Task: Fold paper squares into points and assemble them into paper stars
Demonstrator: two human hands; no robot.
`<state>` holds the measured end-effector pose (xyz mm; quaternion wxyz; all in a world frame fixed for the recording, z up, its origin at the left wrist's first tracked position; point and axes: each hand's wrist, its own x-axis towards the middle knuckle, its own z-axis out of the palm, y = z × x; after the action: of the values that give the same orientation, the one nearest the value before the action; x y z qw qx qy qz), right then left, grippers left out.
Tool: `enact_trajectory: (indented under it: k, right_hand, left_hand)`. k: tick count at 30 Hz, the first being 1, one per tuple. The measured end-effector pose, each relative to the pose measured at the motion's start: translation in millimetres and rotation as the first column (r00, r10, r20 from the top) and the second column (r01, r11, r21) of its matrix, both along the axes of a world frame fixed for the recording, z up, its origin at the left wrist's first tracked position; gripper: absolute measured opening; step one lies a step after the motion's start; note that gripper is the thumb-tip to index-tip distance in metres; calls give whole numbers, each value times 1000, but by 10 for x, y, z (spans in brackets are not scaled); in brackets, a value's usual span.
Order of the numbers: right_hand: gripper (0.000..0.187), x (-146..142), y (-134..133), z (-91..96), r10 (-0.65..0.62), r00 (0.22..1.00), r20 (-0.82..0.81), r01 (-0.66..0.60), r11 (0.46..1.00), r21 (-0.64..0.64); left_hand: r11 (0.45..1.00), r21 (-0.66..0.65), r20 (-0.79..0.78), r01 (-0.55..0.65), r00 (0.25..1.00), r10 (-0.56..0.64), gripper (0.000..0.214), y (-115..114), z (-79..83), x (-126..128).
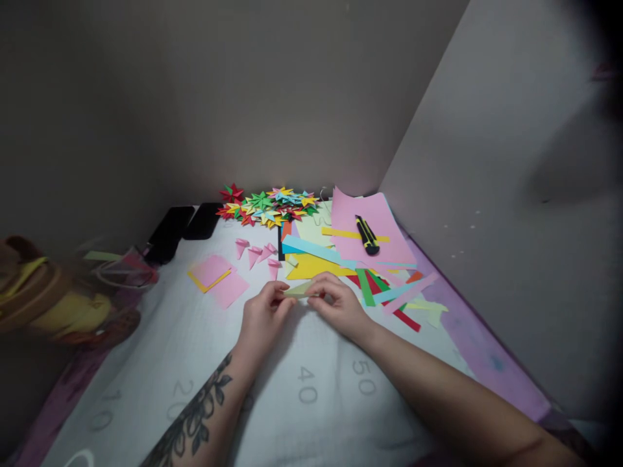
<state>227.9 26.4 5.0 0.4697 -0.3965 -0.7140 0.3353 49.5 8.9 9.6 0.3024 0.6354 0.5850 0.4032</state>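
Note:
Between both hands, a little above the white numbered mat (335,402), is a small pale yellow-green piece of folded paper (298,290). My left hand (265,314) pinches its left end between thumb and fingers. At the other end, my right hand (338,305) grips it the same way, its fingertips covering that part. Just beyond the hands lie several folded pink paper pieces (254,255) and one small cream folded piece (291,264). Pink and yellow paper squares (228,288) rest to the left of my left hand.
Several colourful paper stars (263,202) are heaped by the back wall. A black-and-yellow box cutter (366,235) lies on pink sheets (350,207) at back right. Cut paper strips (366,288) spread right of the hands. Black phones (203,220) and a blurred brown-yellow object (53,298) are on the left.

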Motion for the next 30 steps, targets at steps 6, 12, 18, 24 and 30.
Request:
enact_trajectory:
  k: [6, 12, 18, 24, 30]
  right_hand:
    - [25, 49, 45, -40, 144, 986, 86, -149, 988, 50]
    - [23, 84, 30, -48, 45, 943, 330, -131, 961, 243]
    - [18, 7, -35, -32, -29, 764, 644, -310, 859, 407]
    - [23, 94, 91, -116, 83, 748, 659, -386, 862, 329]
    - [22, 192, 193, -166, 217, 805, 552, -400, 886, 235]
  left_hand:
    - [979, -110, 173, 173, 973, -153, 32, 9, 55, 16]
    - [974, -184, 194, 130, 977, -93, 25, 43, -27, 6]
    - [982, -187, 84, 5, 996, 11, 24, 87, -119, -36]
    - [994, -106, -233, -9, 972, -16, 37, 53, -98, -42]
    - [972, 129, -505, 196, 857, -106, 25, 50, -80, -65]
